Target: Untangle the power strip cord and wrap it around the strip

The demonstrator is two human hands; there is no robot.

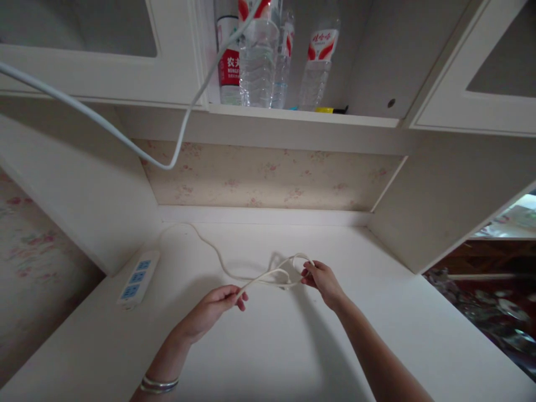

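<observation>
A white power cord (218, 254) runs from near the power strip (138, 279) along the back of the white desktop and ends in loose loops between my hands. My left hand (221, 301) pinches one strand of it, left of the loops. At the right side my right hand (318, 279) has its fingers closed on a loop of the same cord. Both hands are a little above the desktop, casting shadows on it. The power strip lies at the left with its blue-marked sockets facing up. I cannot make out the cord's plug.
Above the desktop (259, 357), an open shelf (301, 114) holds several water bottles (258, 61). A thick white cable (113, 129) hangs in front of the cabinets, close to the camera. Side panels bound the desktop left and right, with a floral wall panel (268, 173) behind.
</observation>
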